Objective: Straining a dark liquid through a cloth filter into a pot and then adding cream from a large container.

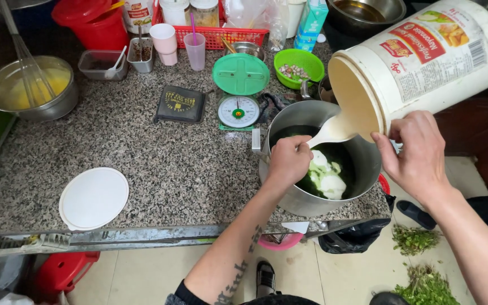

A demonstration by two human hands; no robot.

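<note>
1. The right hand [419, 155] grips the rim of a big white jar [425, 62], fingers clamped on its edge.
2. The jar lies tipped, its long axis running from upper right down to lower left, its mouth facing the steel pot [289, 195] below.
3. The left hand [288, 161] has fingers closed round a white spoon [331, 131], whose bowl reaches into the jar's mouth.
4. White dollops sit on greens inside the pot.
5. A green kitchen scale [239, 93] stands just behind the pot, on the granite counter [159, 164].
</note>
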